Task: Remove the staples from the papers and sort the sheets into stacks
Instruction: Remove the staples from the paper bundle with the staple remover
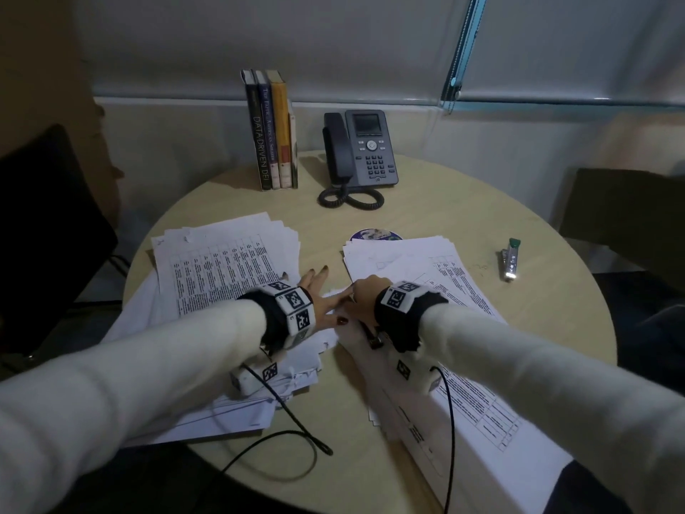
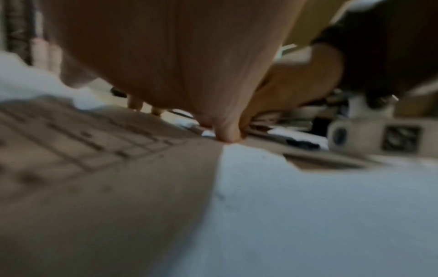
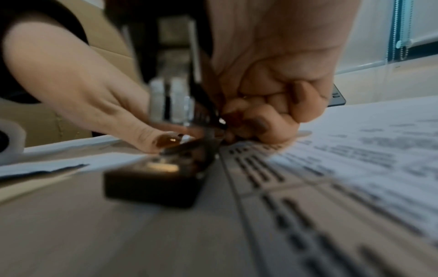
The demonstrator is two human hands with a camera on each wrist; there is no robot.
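Your right hand (image 3: 267, 105) is fisted tight round a black stapler (image 3: 166, 120) worked at the corner of the printed sheets (image 3: 343, 168) between the two table stacks, while your left hand (image 1: 319, 296) presses flat-fingered just beside it; the paper looks thin, limp and tearable, so hold close to the staple.

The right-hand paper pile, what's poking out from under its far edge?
A round printed disc shows beyond the right paper pile; the sheets cover most of it, so what it is stays unclear.
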